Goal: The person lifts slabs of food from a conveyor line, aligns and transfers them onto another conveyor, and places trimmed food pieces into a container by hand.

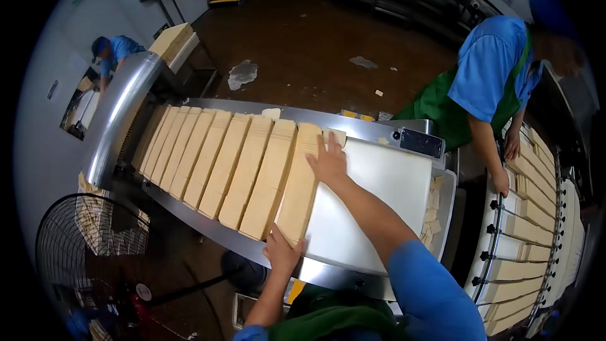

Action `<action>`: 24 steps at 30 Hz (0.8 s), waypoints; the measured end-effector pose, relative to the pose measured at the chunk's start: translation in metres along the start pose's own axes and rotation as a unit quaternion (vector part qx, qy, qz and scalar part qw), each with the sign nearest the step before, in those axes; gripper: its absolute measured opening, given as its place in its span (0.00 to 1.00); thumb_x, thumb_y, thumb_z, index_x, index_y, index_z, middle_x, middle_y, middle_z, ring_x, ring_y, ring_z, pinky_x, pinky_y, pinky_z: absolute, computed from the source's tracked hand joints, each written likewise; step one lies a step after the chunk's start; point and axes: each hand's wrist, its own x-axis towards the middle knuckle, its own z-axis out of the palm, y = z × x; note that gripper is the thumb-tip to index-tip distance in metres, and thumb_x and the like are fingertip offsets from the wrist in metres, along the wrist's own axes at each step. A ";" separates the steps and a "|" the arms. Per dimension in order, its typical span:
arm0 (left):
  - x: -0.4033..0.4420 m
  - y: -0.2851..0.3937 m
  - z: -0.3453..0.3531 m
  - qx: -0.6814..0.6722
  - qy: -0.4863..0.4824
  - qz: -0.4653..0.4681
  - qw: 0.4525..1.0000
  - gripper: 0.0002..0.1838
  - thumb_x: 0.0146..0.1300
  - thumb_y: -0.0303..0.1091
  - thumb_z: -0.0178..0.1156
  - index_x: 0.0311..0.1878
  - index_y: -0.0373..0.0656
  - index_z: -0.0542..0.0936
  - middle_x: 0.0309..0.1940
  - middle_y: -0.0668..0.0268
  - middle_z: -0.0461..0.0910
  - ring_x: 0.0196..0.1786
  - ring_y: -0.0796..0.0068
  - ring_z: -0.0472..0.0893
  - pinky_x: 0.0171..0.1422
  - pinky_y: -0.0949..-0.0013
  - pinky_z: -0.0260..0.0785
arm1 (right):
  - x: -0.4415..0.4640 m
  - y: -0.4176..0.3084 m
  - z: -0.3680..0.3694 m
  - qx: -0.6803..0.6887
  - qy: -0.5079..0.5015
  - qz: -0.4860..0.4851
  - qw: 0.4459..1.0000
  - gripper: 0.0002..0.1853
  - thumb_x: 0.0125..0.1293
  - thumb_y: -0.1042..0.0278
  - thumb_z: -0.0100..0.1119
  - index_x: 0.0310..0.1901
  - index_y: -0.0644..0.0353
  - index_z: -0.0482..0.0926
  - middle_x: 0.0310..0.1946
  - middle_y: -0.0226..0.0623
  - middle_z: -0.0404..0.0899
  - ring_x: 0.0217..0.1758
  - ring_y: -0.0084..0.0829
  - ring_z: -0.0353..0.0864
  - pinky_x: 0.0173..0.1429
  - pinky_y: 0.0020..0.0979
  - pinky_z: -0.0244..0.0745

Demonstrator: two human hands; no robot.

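A row of long pale-yellow blocks point(228, 167) lies across the conveyor, thin lines marking their far ends. The rightmost pale-yellow block point(299, 192) is between my two hands. At its near end, my left hand point(283, 251) is closed around the corner, with fingers in the gap beside the neighbouring block. My right hand point(329, 161) grips the far end, its thumb on the top face and its fingers along the right edge. A small pale offcut point(339, 136) lies just beyond those fingers.
The white conveyor belt point(379, 196) runs right toward a bin of scraps point(433, 215). A curved metal hood point(123, 113) covers the left end. A co-worker point(489, 69) handles blocks on a second line point(521, 271). A fan point(88, 240) stands lower left; another person point(117, 50) works behind.
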 end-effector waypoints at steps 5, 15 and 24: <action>0.008 -0.008 0.012 0.037 0.011 0.061 0.997 0.55 0.49 0.55 0.68 0.66 0.24 0.51 0.52 0.40 0.67 0.54 0.45 0.70 0.60 0.49 0.60 | 0.042 -0.040 -0.005 0.013 -0.086 0.045 0.995 0.38 0.66 0.40 0.45 0.73 0.49 0.53 0.75 0.50 0.40 0.71 0.49 0.55 0.70 0.44 0.56; 0.007 0.017 0.008 -0.095 -0.148 0.096 0.980 0.49 0.48 0.40 0.70 0.65 0.27 0.51 0.51 0.40 0.62 0.53 0.39 0.68 0.55 0.50 0.67 | -0.016 0.036 -0.071 0.048 -0.080 0.281 0.955 0.41 0.55 0.44 0.59 0.66 0.56 0.58 0.67 0.52 0.53 0.62 0.51 0.66 0.61 0.45 0.67; -0.037 0.113 0.064 -0.077 -0.129 0.321 0.935 0.42 0.46 0.29 0.68 0.62 0.30 0.56 0.54 0.38 0.58 0.56 0.38 0.63 0.60 0.50 0.63 | -0.162 0.190 -0.118 0.125 0.204 0.441 0.865 0.47 0.47 0.52 0.67 0.65 0.65 0.55 0.69 0.58 0.47 0.70 0.54 0.57 0.57 0.47 0.70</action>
